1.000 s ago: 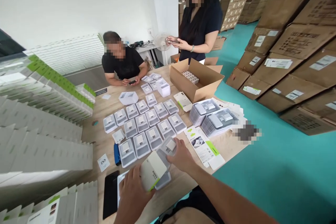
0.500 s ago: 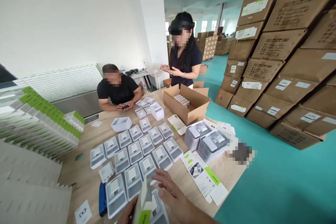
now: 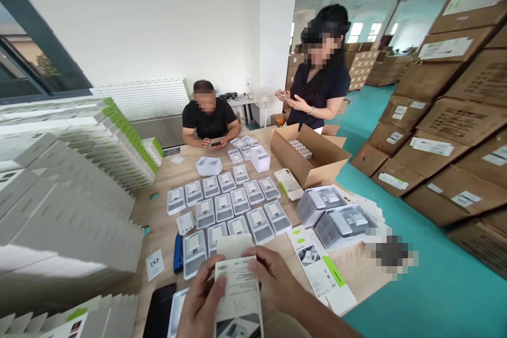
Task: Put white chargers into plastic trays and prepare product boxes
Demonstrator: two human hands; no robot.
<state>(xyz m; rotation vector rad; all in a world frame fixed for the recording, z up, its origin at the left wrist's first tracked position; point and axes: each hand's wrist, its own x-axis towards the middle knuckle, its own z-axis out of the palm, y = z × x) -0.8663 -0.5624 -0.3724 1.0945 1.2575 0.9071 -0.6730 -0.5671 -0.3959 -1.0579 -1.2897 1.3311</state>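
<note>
Close in front of me is a white printed carton (image 3: 238, 296) with a picture near its lower end and a raised flap at the far end. My left hand (image 3: 204, 293) grips its left side, thumb on the printed face. At the upper right corner, by the flap, my right hand (image 3: 273, 274) holds the carton with bent fingers. Beyond the hands, rows of grey-white plastic trays (image 3: 261, 226) lie on the wooden table, each with a small white piece in it. A flat printed carton (image 3: 317, 264) lies to the right of my right hand.
Tall stacks of white cartons (image 3: 75, 222) line the left. Filled tray stacks (image 3: 344, 229) and an open cardboard box (image 3: 317, 161) stand right. A blue tool (image 3: 178, 253) and dark phone-like slab (image 3: 159, 309) lie near left. One person (image 3: 209, 119) sits opposite; another (image 3: 322, 79) stands.
The carton has turned from edge-on to show its printed face. My right hand, open beside it before, now grips its upper end. The view has swung left.
</note>
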